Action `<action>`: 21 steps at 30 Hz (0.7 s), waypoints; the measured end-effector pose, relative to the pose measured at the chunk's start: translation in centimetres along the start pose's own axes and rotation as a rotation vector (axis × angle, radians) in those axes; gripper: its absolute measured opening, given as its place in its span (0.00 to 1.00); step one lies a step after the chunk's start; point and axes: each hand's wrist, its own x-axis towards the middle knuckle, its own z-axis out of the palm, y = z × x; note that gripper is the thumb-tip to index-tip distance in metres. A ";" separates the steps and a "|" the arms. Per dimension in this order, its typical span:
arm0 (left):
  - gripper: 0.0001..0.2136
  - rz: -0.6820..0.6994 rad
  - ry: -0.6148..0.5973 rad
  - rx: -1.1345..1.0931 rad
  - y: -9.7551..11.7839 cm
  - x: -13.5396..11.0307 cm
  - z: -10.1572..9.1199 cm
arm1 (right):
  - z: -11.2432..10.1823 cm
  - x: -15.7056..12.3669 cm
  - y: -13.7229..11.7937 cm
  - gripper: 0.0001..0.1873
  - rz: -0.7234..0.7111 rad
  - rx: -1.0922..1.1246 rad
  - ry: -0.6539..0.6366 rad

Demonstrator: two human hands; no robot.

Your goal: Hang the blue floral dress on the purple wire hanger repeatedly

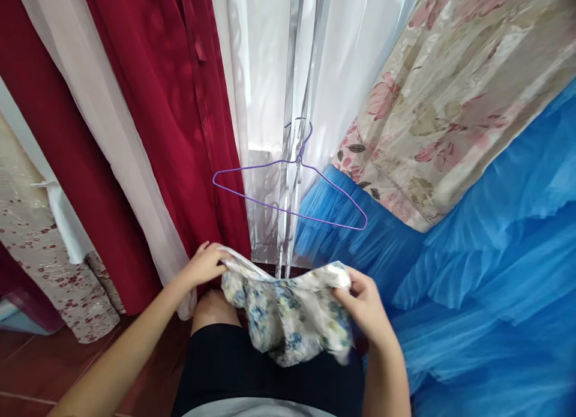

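Stretched between my two hands is a small floral garment (288, 315), white with blue and yellow flowers and a gathered top edge; its exact kind I cannot tell. My left hand (207, 263) grips its top left corner. The opposite corner is pinched between the thumb and fingers of my right hand (362, 297). The cloth hangs down in front of my dark shorts, its lower edge slightly blurred. Just beyond it, a bare purple wire hanger (288, 210) hangs on a slim metal stand.
Dark red curtains (148, 93) and patterned fabric hang on the left. White fabric (265, 63) hangs behind the metal stand (292, 183). To the right are a beige floral cloth (441, 105) and blue ruffled tulle (490, 297). Reddish tiles (27, 369) cover the floor.
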 end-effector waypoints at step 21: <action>0.13 0.304 0.584 -0.266 10.2 10.4 -15.5 | 4.3 9.1 -1.5 0.10 -0.284 -0.119 0.221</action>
